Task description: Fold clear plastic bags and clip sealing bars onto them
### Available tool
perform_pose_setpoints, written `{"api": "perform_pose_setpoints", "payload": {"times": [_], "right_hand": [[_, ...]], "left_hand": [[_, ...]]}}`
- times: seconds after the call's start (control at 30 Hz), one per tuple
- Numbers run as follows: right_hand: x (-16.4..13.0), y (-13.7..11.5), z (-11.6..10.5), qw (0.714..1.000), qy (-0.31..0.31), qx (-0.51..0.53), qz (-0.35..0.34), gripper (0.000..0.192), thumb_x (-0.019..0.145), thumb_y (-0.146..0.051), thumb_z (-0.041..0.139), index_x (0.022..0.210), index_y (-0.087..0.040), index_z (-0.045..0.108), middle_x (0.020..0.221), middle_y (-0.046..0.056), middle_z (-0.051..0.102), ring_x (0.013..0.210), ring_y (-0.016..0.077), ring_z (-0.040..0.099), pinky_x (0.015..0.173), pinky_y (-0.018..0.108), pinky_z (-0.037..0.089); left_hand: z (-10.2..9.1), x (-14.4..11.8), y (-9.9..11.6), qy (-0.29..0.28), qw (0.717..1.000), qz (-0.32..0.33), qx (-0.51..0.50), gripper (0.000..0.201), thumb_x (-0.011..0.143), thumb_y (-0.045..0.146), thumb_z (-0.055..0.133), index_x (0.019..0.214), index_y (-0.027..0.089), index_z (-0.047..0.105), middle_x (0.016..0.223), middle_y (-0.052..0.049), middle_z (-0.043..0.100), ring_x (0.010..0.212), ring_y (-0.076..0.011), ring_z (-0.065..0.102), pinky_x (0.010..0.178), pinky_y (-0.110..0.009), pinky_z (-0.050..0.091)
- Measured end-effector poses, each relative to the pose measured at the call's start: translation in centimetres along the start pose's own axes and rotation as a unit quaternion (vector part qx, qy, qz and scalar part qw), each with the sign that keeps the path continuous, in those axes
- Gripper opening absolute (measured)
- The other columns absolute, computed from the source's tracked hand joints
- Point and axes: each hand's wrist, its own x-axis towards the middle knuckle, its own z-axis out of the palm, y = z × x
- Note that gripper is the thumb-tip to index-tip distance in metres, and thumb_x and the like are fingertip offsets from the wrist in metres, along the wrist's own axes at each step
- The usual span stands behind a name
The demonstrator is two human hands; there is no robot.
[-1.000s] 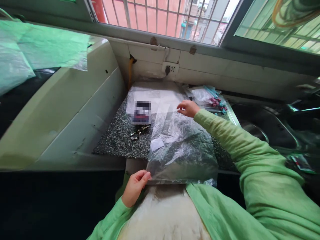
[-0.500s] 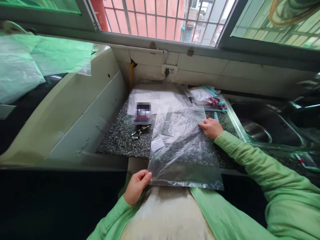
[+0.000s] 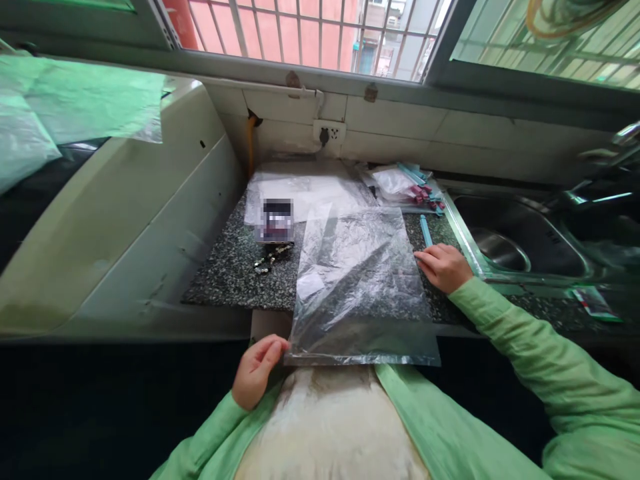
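A large clear plastic bag [image 3: 357, 287] lies flat on the speckled granite counter [image 3: 230, 273], its near end hanging over the counter's front edge. My left hand [image 3: 255, 368] pinches the bag's near left corner. My right hand [image 3: 443, 265] rests palm down on the counter at the bag's right edge, fingertips touching the plastic. A small white label [image 3: 310, 285] shows through the bag near its left side.
A small metal chain [image 3: 270, 257] and a dark packet [image 3: 274, 220] lie left of the bag. More clear bags [image 3: 310, 187] are stacked behind. Coloured clips [image 3: 425, 195] sit by a steel sink [image 3: 520, 243] on the right. A white appliance [image 3: 130, 213] stands at the left.
My right hand slid from the bag's far end down along its right edge toward me, flattening the plastic. My left hand stayed on the near left corner.
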Motion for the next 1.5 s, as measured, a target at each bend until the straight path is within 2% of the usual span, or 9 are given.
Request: {"api": "perform_pose_setpoints", "payload": {"times": [0.1,0.23,0.33,0.47,0.6,0.93,1.23,1.33,1.5], "right_hand": [[-3.7,-0.2,-0.8,0.999,0.045,0.009,-0.024,0.024,0.083,-0.024,0.043,0.090,-0.018,0.065,0.078,0.006,0.064,0.074,0.0172,0.050,0.070,0.029,0.036],[-7.3,-1.3,-0.8,0.992,0.106,0.017,-0.072,0.017,0.078,-0.021,0.051,0.089,-0.019,0.065,0.077,0.004,0.064,0.074,0.0152,0.052,0.071,0.028,0.041],[-8.9,-2.1,-0.4,0.987,0.135,0.042,-0.076,0.020,0.076,-0.022,0.054,0.093,-0.019,0.063,0.081,0.005,0.063,0.078,0.0157,0.054,0.073,0.028,0.044],[-10.2,-2.4,0.4,0.982,0.162,0.059,-0.077,0.029,0.073,-0.026,0.057,0.101,-0.017,0.060,0.088,0.008,0.061,0.083,0.0181,0.055,0.076,0.031,0.045],[-10.7,-2.5,1.1,0.978,0.167,0.051,-0.116,0.033,0.072,-0.031,0.061,0.102,-0.020,0.059,0.093,0.008,0.060,0.086,0.0198,0.056,0.080,0.035,0.044],[-8.8,-4.5,0.3,0.953,0.199,0.227,-0.020,0.020,0.077,-0.020,0.050,0.090,-0.023,0.065,0.091,0.007,0.058,0.086,0.0193,0.055,0.074,0.035,0.047],[-5.3,-4.2,-5.8,0.898,0.201,0.388,0.050,0.015,0.080,-0.031,0.051,0.075,-0.023,0.064,0.076,0.004,0.060,0.072,0.0164,0.056,0.066,0.031,0.047],[-4.7,-3.6,-6.2,0.869,0.204,0.447,0.062,0.021,0.080,-0.037,0.050,0.070,-0.022,0.062,0.074,0.004,0.061,0.069,0.0161,0.057,0.063,0.030,0.048],[-3.7,-3.3,-5.5,0.825,0.217,0.471,0.224,0.016,0.078,-0.033,0.055,0.068,-0.022,0.061,0.065,0.000,0.062,0.060,0.0123,0.057,0.061,0.026,0.048]], "left_hand": [[-2.3,0.6,-0.4,0.099,0.961,0.181,0.183,0.018,0.076,0.029,0.052,0.084,0.017,0.063,0.076,-0.006,0.062,0.070,-0.0150,0.055,0.066,-0.026,0.044],[-3.7,2.4,-0.6,0.128,0.834,0.393,0.365,0.022,0.069,0.020,0.063,0.091,0.022,0.065,0.074,-0.004,0.062,0.071,-0.0149,0.057,0.072,-0.026,0.045],[-3.3,3.6,0.2,0.129,0.762,0.474,0.423,0.026,0.068,0.024,0.066,0.093,0.024,0.065,0.075,-0.003,0.061,0.073,-0.0142,0.057,0.075,-0.026,0.045],[-2.0,4.6,2.1,0.126,0.730,0.529,0.414,0.024,0.067,0.020,0.067,0.092,0.022,0.064,0.071,-0.002,0.056,0.071,-0.0129,0.054,0.072,-0.026,0.047],[-1.4,5.1,3.4,0.102,0.746,0.547,0.365,0.018,0.069,0.014,0.063,0.085,0.021,0.064,0.071,-0.002,0.054,0.071,-0.0127,0.051,0.068,-0.026,0.047],[-2.4,4.3,6.5,0.069,0.855,0.470,0.209,0.019,0.070,0.008,0.057,0.085,0.018,0.061,0.076,-0.003,0.051,0.073,-0.0126,0.050,0.063,-0.025,0.045],[-3.4,4.7,11.9,0.039,0.947,0.315,-0.038,0.015,0.071,0.028,0.060,0.064,0.016,0.056,0.076,-0.004,0.050,0.070,-0.0135,0.050,0.059,-0.025,0.043],[-3.4,5.4,13.4,-0.023,0.955,0.248,-0.159,0.021,0.070,0.034,0.060,0.061,0.016,0.054,0.068,-0.003,0.052,0.064,-0.0137,0.051,0.056,-0.027,0.043],[-3.0,7.4,12.8,-0.047,0.964,0.134,-0.224,0.018,0.070,0.032,0.060,0.063,0.016,0.058,0.056,-0.001,0.055,0.048,-0.0112,0.049,0.047,-0.025,0.040]]}}
